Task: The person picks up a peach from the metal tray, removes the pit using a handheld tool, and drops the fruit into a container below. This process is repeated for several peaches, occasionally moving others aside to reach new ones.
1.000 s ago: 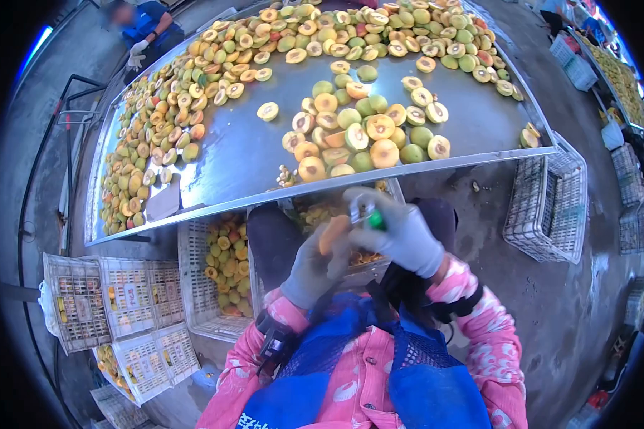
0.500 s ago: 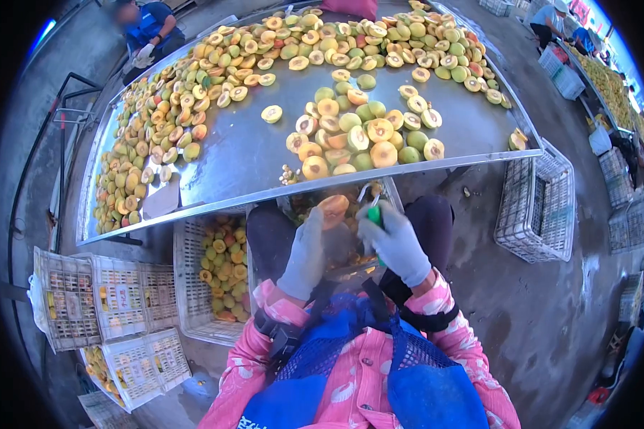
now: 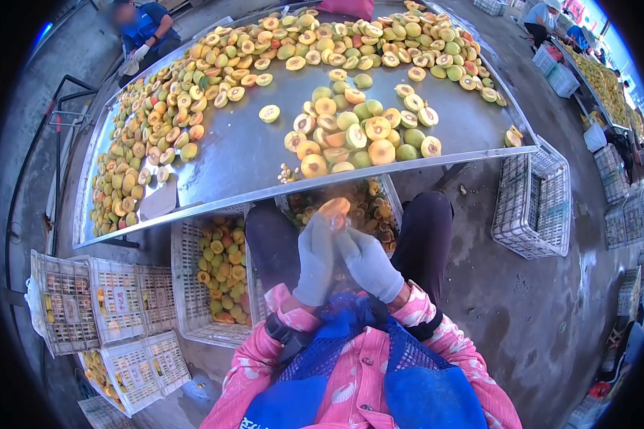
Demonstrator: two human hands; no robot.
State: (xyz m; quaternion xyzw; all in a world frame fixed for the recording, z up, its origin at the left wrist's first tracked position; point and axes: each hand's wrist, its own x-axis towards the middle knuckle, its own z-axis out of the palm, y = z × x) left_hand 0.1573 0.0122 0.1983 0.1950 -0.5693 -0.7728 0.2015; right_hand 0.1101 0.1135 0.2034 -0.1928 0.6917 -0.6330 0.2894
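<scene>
My left hand [image 3: 313, 261], in a pale glove, is closed around a peach half [image 3: 334, 207] just below the front edge of the metal table [image 3: 236, 154]. Against the near side of that fruit, my right hand [image 3: 371, 266], also gloved, is closed with its fingertips touching. The green-handled tool with a curved metal tip, seen in it earlier, is now mostly hidden by the fingers; only a blurred shine shows at the fruit. Beneath the hands, a crate [image 3: 388, 187] holds dark, wet-looking fruit pieces. Directly ahead on the table lies a cluster of peach halves [image 3: 358, 136].
Many halved peaches [image 3: 172, 118] cover the table's back and left side. A crate of fruit [image 3: 186, 314] stands by my left leg, with more crates [image 3: 122, 300] further left. Another white crate [image 3: 529, 207] stands at right. A co-worker [image 3: 147, 32] sits at the far left corner.
My right hand has moved left to the peach half and turned inward. The green handle has gone out of sight. My left hand still holds the fruit.
</scene>
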